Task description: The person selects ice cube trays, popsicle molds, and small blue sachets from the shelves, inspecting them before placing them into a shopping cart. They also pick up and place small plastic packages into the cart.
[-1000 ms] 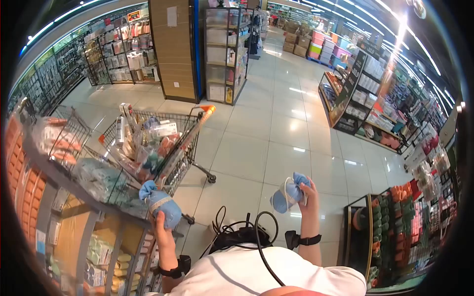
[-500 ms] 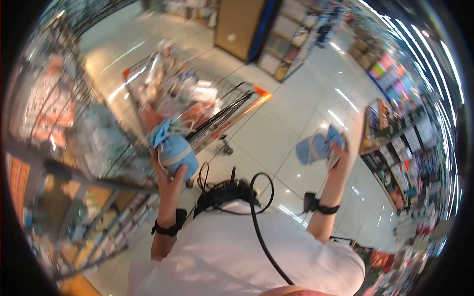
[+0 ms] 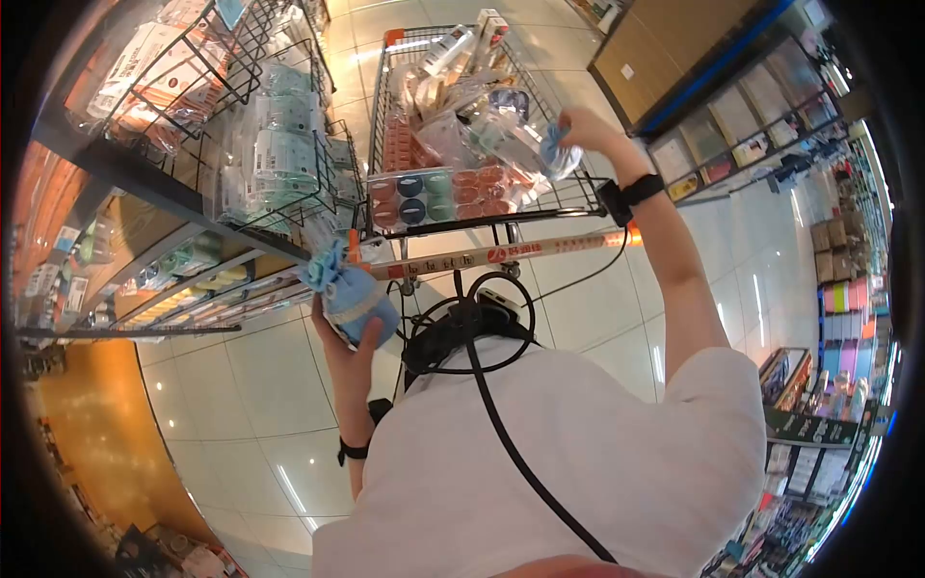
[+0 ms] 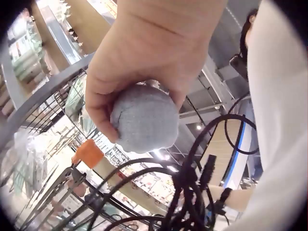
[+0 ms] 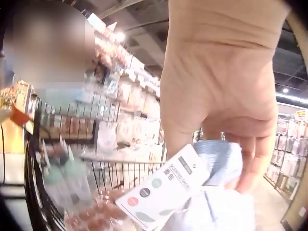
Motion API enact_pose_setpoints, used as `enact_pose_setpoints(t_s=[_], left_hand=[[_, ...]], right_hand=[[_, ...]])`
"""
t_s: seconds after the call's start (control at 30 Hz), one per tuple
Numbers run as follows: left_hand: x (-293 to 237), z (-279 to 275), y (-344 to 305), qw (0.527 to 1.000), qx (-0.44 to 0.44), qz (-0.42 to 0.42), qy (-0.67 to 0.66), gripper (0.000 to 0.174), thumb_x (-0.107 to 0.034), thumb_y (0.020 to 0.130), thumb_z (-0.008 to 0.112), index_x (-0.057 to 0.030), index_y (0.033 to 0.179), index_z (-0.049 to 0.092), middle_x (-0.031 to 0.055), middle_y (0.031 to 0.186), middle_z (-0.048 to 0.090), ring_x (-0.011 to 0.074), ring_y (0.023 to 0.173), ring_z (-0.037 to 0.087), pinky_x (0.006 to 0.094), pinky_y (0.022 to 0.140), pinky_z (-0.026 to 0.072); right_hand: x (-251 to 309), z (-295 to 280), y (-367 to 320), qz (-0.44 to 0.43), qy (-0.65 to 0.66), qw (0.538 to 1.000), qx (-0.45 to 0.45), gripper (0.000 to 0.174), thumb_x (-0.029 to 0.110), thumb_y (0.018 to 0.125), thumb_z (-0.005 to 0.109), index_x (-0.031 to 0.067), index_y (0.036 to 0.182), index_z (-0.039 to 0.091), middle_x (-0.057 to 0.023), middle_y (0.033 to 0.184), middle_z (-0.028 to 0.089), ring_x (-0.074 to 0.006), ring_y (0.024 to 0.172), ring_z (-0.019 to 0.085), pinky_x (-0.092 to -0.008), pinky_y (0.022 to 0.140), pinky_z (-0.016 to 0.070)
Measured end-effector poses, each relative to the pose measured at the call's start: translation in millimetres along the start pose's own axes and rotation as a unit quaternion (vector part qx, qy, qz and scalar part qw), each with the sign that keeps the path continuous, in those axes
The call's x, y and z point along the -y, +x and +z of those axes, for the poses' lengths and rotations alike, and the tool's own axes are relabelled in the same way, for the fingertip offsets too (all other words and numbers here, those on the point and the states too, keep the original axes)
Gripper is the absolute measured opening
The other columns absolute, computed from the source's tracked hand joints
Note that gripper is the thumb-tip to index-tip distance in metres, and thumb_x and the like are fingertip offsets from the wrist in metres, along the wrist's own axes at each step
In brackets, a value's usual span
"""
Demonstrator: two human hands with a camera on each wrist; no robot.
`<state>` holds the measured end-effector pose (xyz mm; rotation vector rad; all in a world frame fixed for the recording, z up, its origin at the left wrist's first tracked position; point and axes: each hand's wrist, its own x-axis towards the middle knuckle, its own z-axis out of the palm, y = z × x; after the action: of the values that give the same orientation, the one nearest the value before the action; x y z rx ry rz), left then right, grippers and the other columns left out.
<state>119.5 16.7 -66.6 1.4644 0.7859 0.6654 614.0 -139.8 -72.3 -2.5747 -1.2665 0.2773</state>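
My left hand (image 3: 349, 356) grips a blue cloth pouch (image 3: 358, 301) with a pale band and a gathered top, left of the cart handle. In the left wrist view the pouch's rounded base (image 4: 145, 119) shows between thumb and fingers. My right hand (image 3: 590, 130) pinches the gathered top of a second blue pouch (image 3: 556, 154) above the far right part of the cart basket. The right wrist view shows this pouch's blue top (image 5: 222, 161) under the fingers, with a white printed tag (image 5: 166, 188) hanging beside it.
The shopping cart (image 3: 578, 214) holds bagged goods, boxes and packs of coloured round items (image 3: 412, 199). Wire baskets of packaged goods (image 3: 279, 159) stand on shelving at the left. Black cables (image 3: 501, 414) hang at my chest. A brown pillar (image 3: 674, 58) and shelves stand beyond at the right.
The view has turned and the cart is now directly before me. My right hand has moved with its pouch from over the floor to above the cart. My left hand keeps its pouch.
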Motion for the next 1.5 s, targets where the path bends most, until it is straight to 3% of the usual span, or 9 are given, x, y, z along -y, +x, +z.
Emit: enact_pose_setpoints(t_s=[0.23, 0.33, 0.43, 0.5, 0.63, 0.97, 1.13, 1.37, 1.5], left_hand=[[-2, 32, -28, 0.999, -0.041, 0.005, 0.013, 0.084, -0.011, 0.075, 0.07, -0.0054, 0.14, 0.017, 0.0163, 0.131, 0.038, 0.0274, 0.119, 0.041, 0.0383, 0.098, 0.0357], [-13, 44, -20, 0.999, -0.024, 0.037, 0.032, 0.083, -0.007, 0.075, 0.07, -0.0006, 0.138, 0.016, 0.021, 0.128, 0.043, 0.0271, 0.119, 0.044, 0.0377, 0.097, 0.0385], [-29, 59, -6, 0.981, -0.01, 0.133, 0.139, 0.082, -0.009, 0.072, 0.073, -0.0002, 0.137, 0.023, 0.0204, 0.125, 0.045, 0.0297, 0.117, 0.046, 0.0378, 0.095, 0.0396], [-31, 70, 1, 0.952, 0.007, 0.215, 0.216, 0.082, -0.01, 0.068, 0.075, -0.0002, 0.134, 0.028, 0.0195, 0.124, 0.046, 0.0328, 0.113, 0.047, 0.0387, 0.094, 0.0403], [-55, 100, -1, 0.904, 0.086, 0.308, 0.284, 0.083, -0.011, 0.061, 0.077, -0.0007, 0.131, 0.034, 0.018, 0.122, 0.047, 0.0375, 0.108, 0.046, 0.0411, 0.091, 0.0409], [-49, 110, -25, 0.928, 0.126, 0.257, 0.238, 0.08, -0.01, 0.065, 0.076, -0.0063, 0.133, 0.034, 0.0153, 0.13, 0.044, 0.0351, 0.111, 0.046, 0.0411, 0.093, 0.0406], [-44, 112, -43, 0.964, 0.177, 0.121, 0.157, 0.072, -0.014, 0.073, 0.072, -0.0061, 0.133, 0.032, 0.0163, 0.126, 0.044, 0.0325, 0.111, 0.048, 0.0391, 0.095, 0.0397], [-40, 120, -58, 0.977, 0.167, 0.082, 0.104, 0.067, -0.013, 0.077, 0.067, -0.0065, 0.133, 0.032, 0.0144, 0.121, 0.045, 0.0293, 0.111, 0.048, 0.0329, 0.086, 0.0459], [-37, 127, -55, 0.959, 0.226, 0.127, 0.116, 0.065, -0.01, 0.082, 0.061, -0.0073, 0.138, 0.028, 0.0152, 0.129, 0.04, 0.0274, 0.114, 0.047, 0.0305, 0.083, 0.0476]], right_hand=[[2, 35, 17, -0.006, -0.088, 0.967, 0.238, 0.04, 0.022, 0.062, 0.075, 0.005, 0.095, 0.06, -0.0157, 0.094, 0.062, -0.0321, 0.094, 0.057, -0.0394, 0.078, 0.0463], [12, 19, -14, -0.065, -0.049, 0.987, 0.14, 0.04, 0.024, 0.074, 0.071, 0.0052, 0.105, 0.055, -0.0154, 0.107, 0.058, -0.0303, 0.102, 0.054, -0.0369, 0.086, 0.043], [89, -28, -64, -0.198, 0.173, 0.962, 0.068, 0.044, 0.023, 0.079, 0.066, 0.0088, 0.118, 0.051, -0.0112, 0.112, 0.057, -0.0269, 0.103, 0.055, -0.0372, 0.084, 0.0438], [160, -70, -113, -0.266, 0.289, 0.912, 0.118, 0.057, 0.012, 0.075, 0.071, 0.011, 0.126, 0.046, -0.0069, 0.123, 0.052, -0.0228, 0.105, 0.053, -0.0327, 0.083, 0.0438], [210, -74, -157, -0.36, 0.21, 0.903, 0.098, 0.077, 0.011, 0.062, 0.078, 0.0133, 0.129, 0.042, -0.0132, 0.13, 0.042, -0.0363, 0.116, 0.046, -0.0382, 0.09, 0.0434], [162, -42, -162, -0.302, 0.33, 0.894, 0.01, 0.06, -0.005, 0.059, 0.071, 0.0104, 0.112, 0.046, -0.0108, 0.113, 0.044, -0.0266, 0.105, 0.05, -0.0339, 0.085, 0.0435], [148, -30, -172, -0.254, 0.506, 0.779, 0.27, 0.055, 0.001, 0.078, 0.064, 0.0045, 0.128, 0.04, -0.0099, 0.134, 0.034, -0.0222, 0.123, 0.037, -0.0317, 0.096, 0.0364], [136, -24, -170, -0.261, 0.554, 0.745, 0.265, 0.07, -0.02, 0.059, 0.035, 0.0032, 0.125, 0.046, -0.0147, 0.138, 0.033, -0.024, 0.122, 0.042, -0.0314, 0.098, 0.0371], [124, -21, -174, -0.351, 0.434, 0.807, 0.196, 0.062, -0.021, 0.065, 0.054, 0.0061, 0.121, 0.048, -0.009, 0.123, 0.045, -0.0208, 0.112, 0.05, -0.0285, 0.092, 0.0418]])
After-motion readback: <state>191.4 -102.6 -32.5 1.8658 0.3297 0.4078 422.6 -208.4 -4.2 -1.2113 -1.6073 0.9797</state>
